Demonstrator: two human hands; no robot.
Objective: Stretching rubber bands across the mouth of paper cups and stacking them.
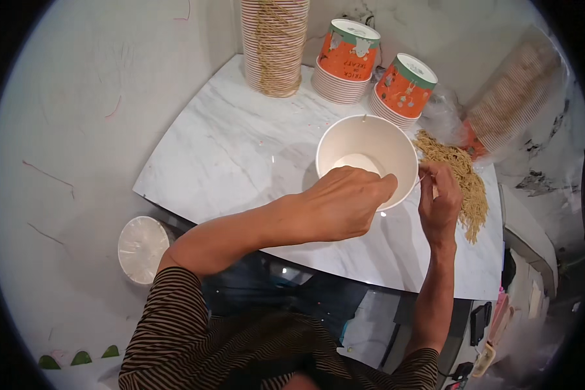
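A white-lined paper bucket (342,140) stands mouth up on the marble-patterned table, with a small metal piece (364,118) at its far rim. My left hand (354,200) reaches over the near rim, its fingers curled closed inside by the right wall; what they hold is hidden. Outside that same wall, my right hand (441,198) pinches a thin cord end (423,177) against the rim, only a sliver of which shows. Just right of my right hand lies a heap of tan cords (465,185).
Behind the bucket are a tall stack of nested buckets (276,45) draped with tan cords and two shorter upside-down orange stacks (350,58) (406,84). A plastic-wrapped stack (513,97) leans at the back right. A lidded white tub (143,250) stands below the table's left edge.
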